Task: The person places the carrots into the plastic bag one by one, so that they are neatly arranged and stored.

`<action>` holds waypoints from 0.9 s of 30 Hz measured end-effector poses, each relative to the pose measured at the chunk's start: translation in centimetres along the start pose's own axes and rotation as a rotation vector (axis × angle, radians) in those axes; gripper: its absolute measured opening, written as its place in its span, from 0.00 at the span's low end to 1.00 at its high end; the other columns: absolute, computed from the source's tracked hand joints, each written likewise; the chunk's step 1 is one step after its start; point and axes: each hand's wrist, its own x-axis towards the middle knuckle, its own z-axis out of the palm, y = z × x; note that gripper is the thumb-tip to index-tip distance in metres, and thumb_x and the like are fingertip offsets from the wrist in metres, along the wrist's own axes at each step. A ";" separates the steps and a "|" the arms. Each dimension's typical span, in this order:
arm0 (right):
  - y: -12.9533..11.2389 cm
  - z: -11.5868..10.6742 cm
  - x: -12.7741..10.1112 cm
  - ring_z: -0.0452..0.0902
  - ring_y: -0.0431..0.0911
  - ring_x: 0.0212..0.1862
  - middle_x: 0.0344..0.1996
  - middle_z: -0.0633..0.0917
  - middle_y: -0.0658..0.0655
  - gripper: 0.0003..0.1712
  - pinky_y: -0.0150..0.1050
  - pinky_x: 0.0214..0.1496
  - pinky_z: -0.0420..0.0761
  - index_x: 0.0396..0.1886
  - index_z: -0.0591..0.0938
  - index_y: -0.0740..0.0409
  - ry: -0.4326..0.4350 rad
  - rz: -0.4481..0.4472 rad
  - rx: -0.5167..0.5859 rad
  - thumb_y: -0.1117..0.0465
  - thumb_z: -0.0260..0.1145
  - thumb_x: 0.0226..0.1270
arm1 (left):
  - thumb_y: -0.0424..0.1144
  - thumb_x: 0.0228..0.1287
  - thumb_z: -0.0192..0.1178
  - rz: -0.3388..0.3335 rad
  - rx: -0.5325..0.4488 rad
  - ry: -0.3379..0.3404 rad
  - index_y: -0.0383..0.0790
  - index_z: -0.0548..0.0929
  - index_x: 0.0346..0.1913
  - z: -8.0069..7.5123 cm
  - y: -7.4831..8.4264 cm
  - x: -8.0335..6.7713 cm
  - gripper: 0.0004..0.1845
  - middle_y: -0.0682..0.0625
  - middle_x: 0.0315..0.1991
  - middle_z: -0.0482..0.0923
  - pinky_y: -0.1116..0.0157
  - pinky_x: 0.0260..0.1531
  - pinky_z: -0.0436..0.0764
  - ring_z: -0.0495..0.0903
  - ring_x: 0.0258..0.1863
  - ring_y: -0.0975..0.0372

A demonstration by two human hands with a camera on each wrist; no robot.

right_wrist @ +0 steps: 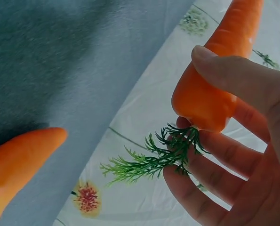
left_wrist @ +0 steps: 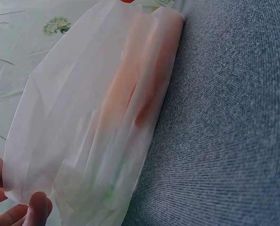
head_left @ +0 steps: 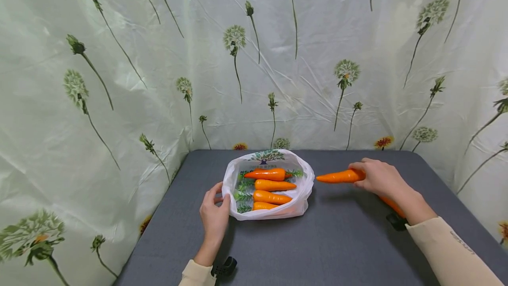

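Note:
A white plastic bag (head_left: pixel 267 216) with a printed tree lies with its mouth wide, several orange carrots (head_left: pixel 274 185) with green tops inside. My left hand (head_left: pixel 214 215) holds the bag's left rim between thumb and fingers; the left wrist view shows the thin bag wall (left_wrist: pixel 69 94) beside the fingertips. My right hand (head_left: pixel 377 178) grips a carrot (head_left: pixel 337 176) near its thick end, above the table, its pointed tip aimed left and close to the bag's right rim. In the right wrist view, that carrot (right_wrist: pixel 234 37) has a green leafy top (right_wrist: pixel 163 157) hanging among the fingers.
Another carrot (head_left: pixel 392 206) lies on the dark grey table (head_left: pixel 301 250), partly hidden beneath my right forearm; its tip (right_wrist: pixel 45 139) shows in the right wrist view. Behind the table hangs a pale curtain (head_left: pixel 254 78) printed with dandelions.

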 end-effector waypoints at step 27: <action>-4.3 -0.8 1.2 0.72 0.45 0.31 0.33 0.80 0.49 0.23 0.45 0.32 0.73 0.50 0.86 0.52 0.096 0.013 0.093 0.53 0.79 0.54 | 0.31 0.62 0.68 -0.028 -0.005 -0.014 0.43 0.84 0.58 0.0 0.2 -0.1 0.20 0.48 0.46 0.82 0.63 0.33 0.82 0.82 0.37 0.57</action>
